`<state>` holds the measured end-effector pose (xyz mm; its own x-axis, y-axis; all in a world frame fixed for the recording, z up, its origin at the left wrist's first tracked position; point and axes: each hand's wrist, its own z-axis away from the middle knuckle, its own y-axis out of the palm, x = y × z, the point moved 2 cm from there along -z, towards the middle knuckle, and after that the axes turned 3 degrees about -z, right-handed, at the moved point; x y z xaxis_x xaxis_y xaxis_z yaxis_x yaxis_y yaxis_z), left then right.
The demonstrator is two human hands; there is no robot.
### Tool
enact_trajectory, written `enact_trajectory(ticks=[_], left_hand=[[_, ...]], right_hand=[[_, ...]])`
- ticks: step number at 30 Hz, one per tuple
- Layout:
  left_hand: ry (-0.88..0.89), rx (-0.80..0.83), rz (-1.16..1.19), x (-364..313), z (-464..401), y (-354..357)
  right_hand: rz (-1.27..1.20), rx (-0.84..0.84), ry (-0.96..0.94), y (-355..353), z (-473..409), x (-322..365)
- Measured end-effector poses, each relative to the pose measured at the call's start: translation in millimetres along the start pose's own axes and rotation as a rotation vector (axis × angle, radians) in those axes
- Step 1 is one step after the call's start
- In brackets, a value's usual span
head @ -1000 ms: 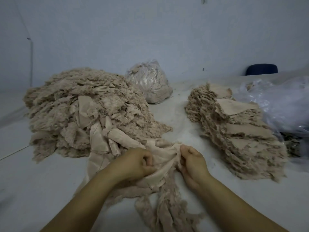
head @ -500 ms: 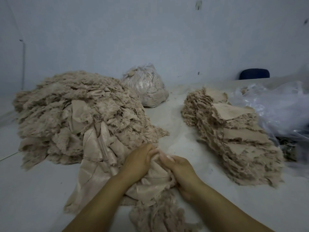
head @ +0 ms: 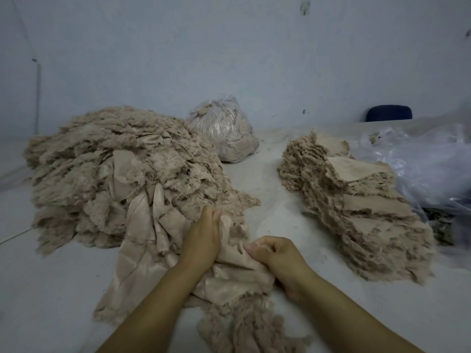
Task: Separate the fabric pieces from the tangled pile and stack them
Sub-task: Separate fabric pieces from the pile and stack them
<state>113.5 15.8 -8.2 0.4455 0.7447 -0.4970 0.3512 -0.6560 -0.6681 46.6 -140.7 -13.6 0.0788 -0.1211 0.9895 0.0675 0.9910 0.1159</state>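
Here, left hand [head: 204, 240] and right hand [head: 276, 256] — each grip pinching beige fabric piece [head: 237, 271] — no readable writing.

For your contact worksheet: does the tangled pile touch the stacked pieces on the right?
Apart. The head view shows bare table between tangled pile and stacked pieces.

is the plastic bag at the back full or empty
Full: the plastic bag bulges round with beige fabric showing through, top gathered shut.

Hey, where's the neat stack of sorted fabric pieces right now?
In the head view the sorted stack lies on the table's right side, right of the right hand, beside the clear plastic bag.
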Motion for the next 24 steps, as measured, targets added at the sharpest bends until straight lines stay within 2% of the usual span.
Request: enact_trajectory(ticks=[2,4,6,8,12,13,16,18,20,22,24], left_hand=[[-0.145,-0.052,0.024,12.3,-7.0,-3.9],[-0.397,-0.122,0.095,32.5,-15.7,-13.6],[-0.504,-0.160,0.154,45.1,-18.3,-20.5],[-0.470,-0.113,0.192,40.5,-14.7,-20.3],[-0.084,0.063,0.125,6.8,-2.8,-7.6],[-0.027,0.125,0.111,-0.8,-1.1,-4.5],[-0.025,0.433,0.069,-11.4,5.6,4.6],[0.151,0.599,-0.075,-12.6,12.0,10.5],[0.222,0.694,0.007,-10.1,14.6,11.8],[0.215,0.707,0.059,-5.7,14.6,13.2],[0.214,0.688,0.061,-3.4,15.5,14.1]], right_hand=[[-0.018,-0.075,-0.042,-4.3,-2.4,2.2],[-0.180,-0.159,-0.075,-15.7,-4.7,6.2],[-0.264,-0.193,-0.082,-27.8,-7.0,9.7],[-0.248,-0.201,-0.040,-33.3,-9.6,6.5],[-0.314,-0.204,-0.003,-28.4,-12.9,3.9],[-0.340,-0.198,0.002,-29.6,-13.7,4.2],[-0.329,-0.157,0.084,-36.0,-13.7,6.1],[-0.153,-0.166,0.135,-39.8,-13.2,6.9],[0.255,-0.209,0.081,-42.4,-11.6,9.5],[0.708,-0.294,-0.124,-45.2,-12.5,9.8],[0.861,-0.345,-0.288,-44.9,-13.7,10.5]])
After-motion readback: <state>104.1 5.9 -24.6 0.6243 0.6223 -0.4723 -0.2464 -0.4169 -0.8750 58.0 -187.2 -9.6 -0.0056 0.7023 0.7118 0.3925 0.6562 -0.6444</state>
